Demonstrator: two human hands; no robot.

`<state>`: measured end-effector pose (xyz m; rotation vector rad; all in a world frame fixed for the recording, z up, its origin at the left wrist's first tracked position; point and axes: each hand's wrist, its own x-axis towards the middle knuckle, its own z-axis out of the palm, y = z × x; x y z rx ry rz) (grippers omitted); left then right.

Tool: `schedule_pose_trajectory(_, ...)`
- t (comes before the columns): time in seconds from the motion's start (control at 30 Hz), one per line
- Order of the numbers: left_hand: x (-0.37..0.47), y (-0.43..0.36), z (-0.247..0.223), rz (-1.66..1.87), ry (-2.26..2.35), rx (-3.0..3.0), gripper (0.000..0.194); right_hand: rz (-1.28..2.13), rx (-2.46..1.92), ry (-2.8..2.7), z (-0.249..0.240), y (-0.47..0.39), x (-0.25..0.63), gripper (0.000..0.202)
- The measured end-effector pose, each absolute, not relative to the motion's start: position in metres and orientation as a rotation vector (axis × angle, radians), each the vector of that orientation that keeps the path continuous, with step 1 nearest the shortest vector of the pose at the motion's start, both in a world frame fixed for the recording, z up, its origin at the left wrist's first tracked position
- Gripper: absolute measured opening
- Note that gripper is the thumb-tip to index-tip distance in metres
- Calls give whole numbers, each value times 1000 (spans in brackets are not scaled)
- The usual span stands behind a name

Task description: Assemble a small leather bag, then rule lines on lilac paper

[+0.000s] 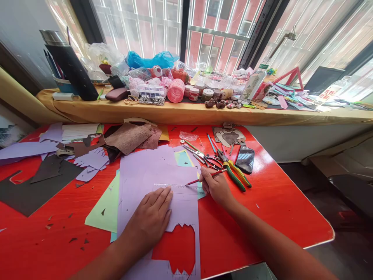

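A sheet of purple paper (pixel 140 171) lies on the red table, with a jagged-edged opening cut through its lower part. Across it rests a clear ruler (pixel 177 186). The fingers of my left hand (pixel 154 210) lie flat and stretched out, their tips pressing on the ruler's left part and the paper. My right hand (pixel 214 186) is closed around a dark red pencil (pixel 192 182), whose point touches the paper at the ruler's upper edge. Faint drawn lines run below the ruler.
Scissors (pixel 201 156), green-and-yellow pliers (pixel 234 171) and a phone (pixel 245 158) lie beyond my right hand. Green paper (pixel 103 206), brown leather pieces (pixel 128 138) and purple scraps (pixel 91 161) lie to the left. A black flask (pixel 71 66) and several jars (pixel 194 93) stand on the sill.
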<state>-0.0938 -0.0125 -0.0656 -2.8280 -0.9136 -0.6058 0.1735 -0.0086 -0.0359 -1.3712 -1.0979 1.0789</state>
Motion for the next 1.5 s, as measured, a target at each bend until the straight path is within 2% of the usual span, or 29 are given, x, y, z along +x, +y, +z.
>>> schedule_pose_trajectory(1.5,-91,-12,-59,-562,-866,-2822,44,1138,-1268,-863,-37,-20,185,56)
